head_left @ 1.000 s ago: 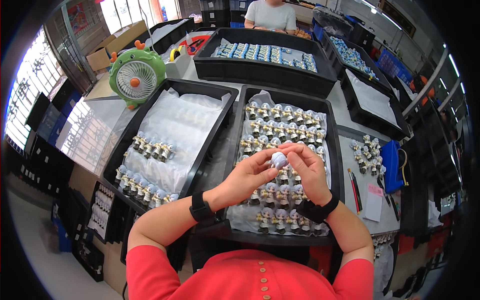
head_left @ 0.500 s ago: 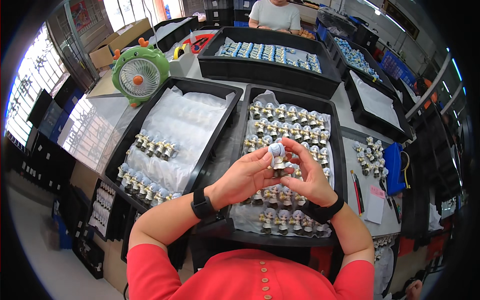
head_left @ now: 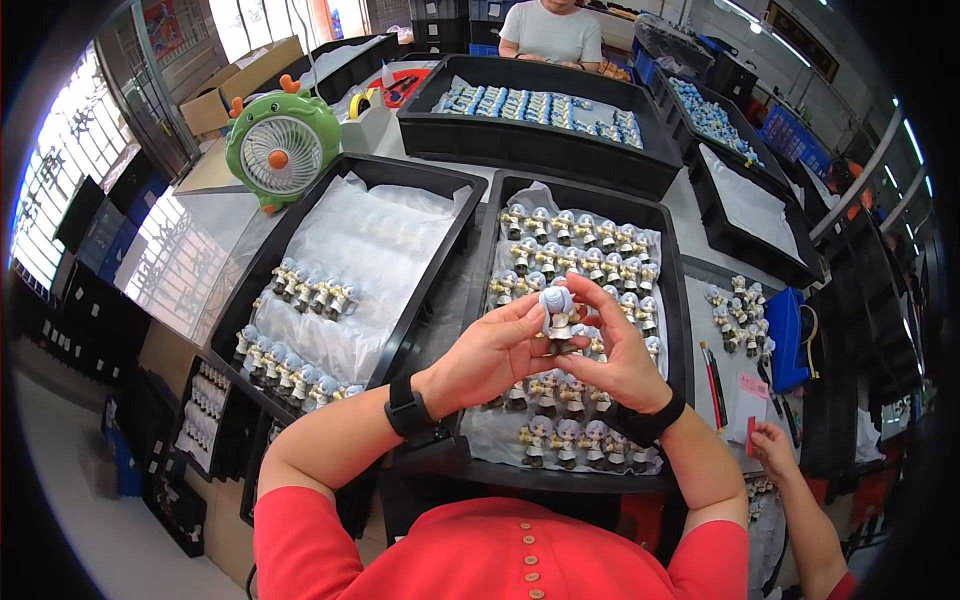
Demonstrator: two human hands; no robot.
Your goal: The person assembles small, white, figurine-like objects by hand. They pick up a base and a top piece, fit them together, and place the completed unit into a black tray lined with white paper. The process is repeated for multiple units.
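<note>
A small figurine (head_left: 558,318) with pale blue-grey hair and a white outfit is held upright above the right-hand tray. My left hand (head_left: 492,352) pinches it from the left side, thumb and fingers closed on it. From the right, my right hand (head_left: 628,360) grips it with thumb and fingertips curved around it. Below my hands the black tray (head_left: 682,300) holds rows of similar figurines (head_left: 567,440) on white liner. To the left, another black tray (head_left: 400,340) carries a few rows of figurines (head_left: 290,370), with bare white liner behind them.
A green fan (head_left: 282,150) stands behind the left tray. At the back, a black tray (head_left: 530,140) contains blue-and-white pieces. On the right lie loose figurines (head_left: 740,312), a blue box (head_left: 788,340) and pens (head_left: 714,385). Another person's hand (head_left: 772,448) holds a red object there.
Another person's hand and forearm have come in at the lower right with a red object. My hands and the figurine stay almost where they were.
</note>
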